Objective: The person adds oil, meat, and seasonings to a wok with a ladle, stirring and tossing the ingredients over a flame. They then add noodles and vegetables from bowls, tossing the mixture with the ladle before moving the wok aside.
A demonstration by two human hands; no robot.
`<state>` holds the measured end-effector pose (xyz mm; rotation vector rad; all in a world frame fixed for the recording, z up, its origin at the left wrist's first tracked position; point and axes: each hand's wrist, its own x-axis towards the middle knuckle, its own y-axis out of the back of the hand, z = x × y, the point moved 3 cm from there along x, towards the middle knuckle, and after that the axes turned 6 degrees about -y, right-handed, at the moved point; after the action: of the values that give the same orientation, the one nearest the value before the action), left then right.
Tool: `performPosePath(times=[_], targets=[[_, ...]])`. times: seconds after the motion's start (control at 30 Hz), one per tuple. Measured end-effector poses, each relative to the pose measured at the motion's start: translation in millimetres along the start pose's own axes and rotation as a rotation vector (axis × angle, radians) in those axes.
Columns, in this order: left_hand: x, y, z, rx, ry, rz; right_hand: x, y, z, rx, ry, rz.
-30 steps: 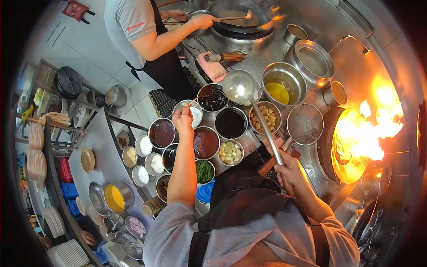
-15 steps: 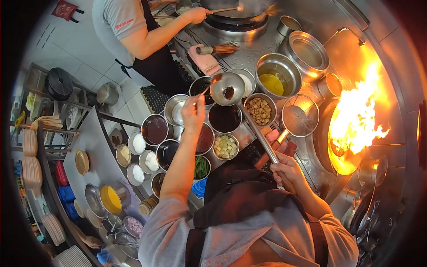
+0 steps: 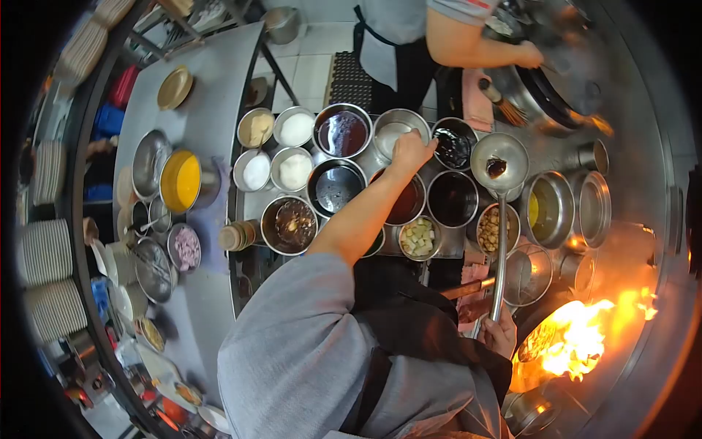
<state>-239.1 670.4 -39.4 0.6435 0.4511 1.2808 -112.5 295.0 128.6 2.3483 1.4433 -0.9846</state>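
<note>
My left hand is over the rims between a steel pot of clear liquid and a pot of black sauce; its fingers are pinched, and what they hold is too small to make out. My right hand grips the long handle of a steel ladle. The ladle's bowl, with a little dark sauce inside, hangs above the pots to the right of the black sauce. Below it are a pot of browned cubes and a pot of dark liquid. Pale green pieces fill another pot.
Tall flames rise from the wok at lower right. A wire strainer and an oil pot stand nearby. Another person works at a second wok at the top. A side counter with bowls is at left.
The view has turned and shifted left. My left hand has moved away from the ladle toward the black sauce pot. The ladle is still in my right hand, and the flames look lower.
</note>
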Motion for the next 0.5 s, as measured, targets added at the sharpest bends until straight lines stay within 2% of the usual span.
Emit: performPosePath(times=[0.07, 0.1, 0.13, 0.17, 0.2, 0.23, 0.27, 0.3, 0.37, 0.43, 0.5], targets=[[-29, 56, -15, -0.121, 0.099, 0.205, 1, -8, -8, -0.101, -0.007, -0.029], [-43, 82, -41, -0.203, 0.133, 0.386, 3, -10, -15, -0.107, -0.009, -0.044], [-60, 110, -67, -0.296, 0.327, 0.501, 5, -13, -22, -0.17, -0.054, -0.109], [-70, 114, -139, -0.479, 0.456, 0.609, 7, -16, -25, -0.233, -0.097, -0.172], [-82, 139, -170, -0.718, 0.649, 0.765, 8, -16, -19, -0.213, -0.047, -0.117], [-93, 167, -178, -0.759, 0.66, 0.909, 11, -17, -19, -0.221, -0.047, -0.132], [-94, 186, -182, -0.75, 0.748, 0.938, 14, -17, -19, -0.202, -0.085, -0.169], [-89, 196, -199, -0.727, 0.766, 0.904, 18, -17, -19, -0.182, -0.122, -0.205], [-73, 206, -232, -0.79, 0.648, 1.035, 24, -21, -22, -0.237, -0.157, -0.214], [-58, 221, -255, -0.745, 0.616, 1.084, 31, -33, -28, -0.298, -0.141, -0.346], [-44, 231, -276, -0.703, 0.583, 1.128, 38, -34, -28, -0.386, -0.175, -0.344]])
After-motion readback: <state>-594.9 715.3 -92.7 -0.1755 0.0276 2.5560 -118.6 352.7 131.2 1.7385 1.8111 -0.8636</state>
